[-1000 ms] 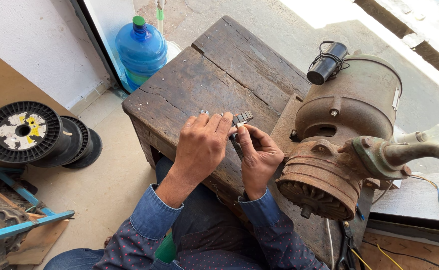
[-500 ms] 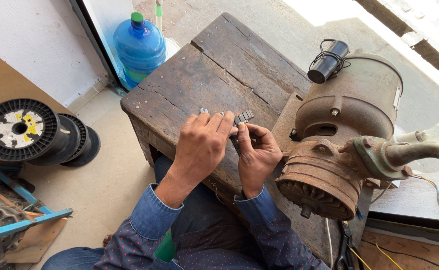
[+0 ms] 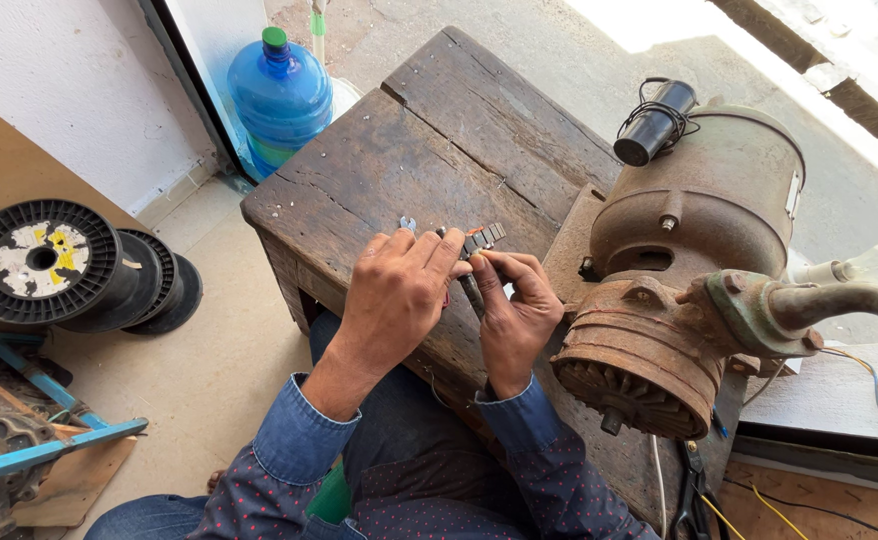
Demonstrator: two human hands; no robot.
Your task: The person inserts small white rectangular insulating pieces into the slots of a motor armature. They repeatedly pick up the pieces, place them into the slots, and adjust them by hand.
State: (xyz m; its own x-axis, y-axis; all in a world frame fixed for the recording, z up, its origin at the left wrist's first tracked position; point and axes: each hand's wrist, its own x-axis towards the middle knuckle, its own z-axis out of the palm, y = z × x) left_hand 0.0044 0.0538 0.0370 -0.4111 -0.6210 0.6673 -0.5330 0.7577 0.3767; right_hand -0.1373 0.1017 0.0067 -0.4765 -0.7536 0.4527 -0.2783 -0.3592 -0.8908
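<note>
My left hand [image 3: 394, 295] and my right hand [image 3: 514, 315] meet over the near edge of a worn wooden table [image 3: 419, 150]. Between them I hold a small dark metal part [image 3: 481, 240] with ridged segments; its top sticks out above my fingers. My right hand pinches it from the right, and my left hand's fingers close over its left side and cover the lower part. A little silvery metal piece [image 3: 408, 223] shows just above my left knuckles; whether it lies on the table or sits in my hand is unclear.
A rusty electric motor [image 3: 679, 300] with a black capacitor [image 3: 654, 125] sits on the table's right. A pipe fitting [image 3: 839, 310] and a glass bulb [image 3: 874, 265] lie farther right. A blue water jug [image 3: 281, 100] stands behind. Black wire spools [image 3: 54, 262] and a blue bar [image 3: 49, 450] are on the floor at left.
Both hands stay clasped on the small part in about the same place; only the camera view has shifted slightly.
</note>
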